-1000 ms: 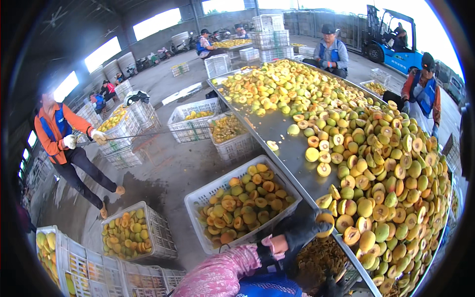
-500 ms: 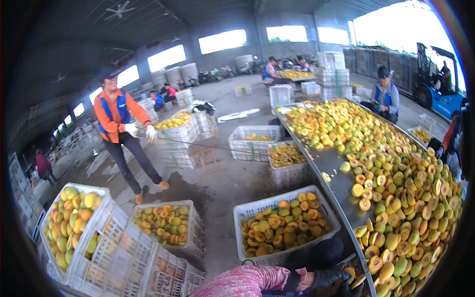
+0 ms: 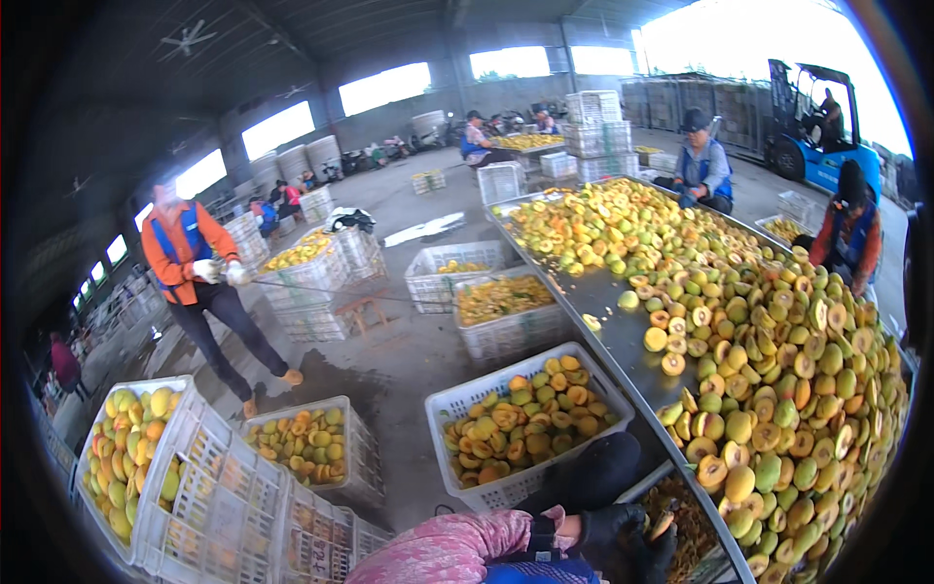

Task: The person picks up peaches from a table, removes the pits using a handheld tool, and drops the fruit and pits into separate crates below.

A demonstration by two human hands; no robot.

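Observation:
My left arm, in a pink patterned sleeve, reaches from the lower edge to the metal table's near side. My left hand (image 3: 605, 531), in a black glove, is curled. Against it, partly cut off below, is my right hand (image 3: 656, 557), also black-gloved, with bent fingers. A small tan, elongated piece (image 3: 664, 526) shows at the fingers; I cannot tell whether it is fruit seen edge-on or a tool handle. Beneath the hands is a bin of brownish-yellow scraps (image 3: 687, 516). Halved yellow peaches (image 3: 769, 389) are heaped on the metal table (image 3: 623, 341) beside them.
A white crate of peach halves (image 3: 525, 419) stands left of the table; stacked peach crates (image 3: 214, 487) stand lower left. A person in orange (image 3: 185, 253) pulls a long rod or line. Co-workers sit across the table (image 3: 705, 170) and at right (image 3: 848, 238). A blue forklift (image 3: 827, 136) is behind.
My view has turned right, so the scene slides left and a co-worker at the right shows more fully. The round orange peach half seen at my gloves is no longer visible.

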